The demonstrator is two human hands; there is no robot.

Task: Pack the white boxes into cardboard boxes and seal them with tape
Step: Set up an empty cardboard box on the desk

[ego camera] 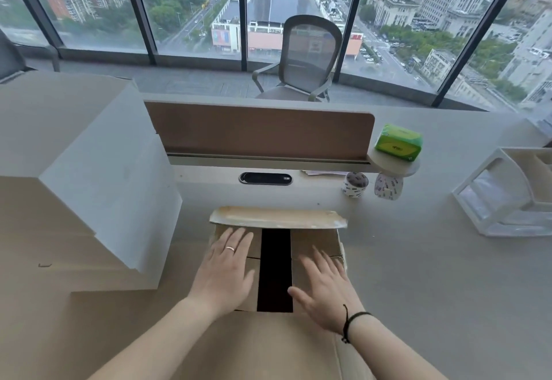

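A brown cardboard box (316, 245) stands on the desk in front of me, its two side flaps folded in with a dark gap between them. My left hand (227, 272) lies flat on the left flap, fingers straight. My right hand (325, 287) presses flat on the right flap. The far flap (277, 217) stands up behind them, and the near flap (254, 346) hangs toward me. A stack of white boxes (98, 176) towers at the left. A printed tape roll (355, 184) stands on the desk at the back right.
A brown desk divider (260, 131) runs along the back, with a green tissue pack (398, 142) on a round shelf. A small clock (388, 187) stands beside the tape roll. A white organiser tray (507, 194) sits at the right. An office chair (304, 60) is beyond the desk.
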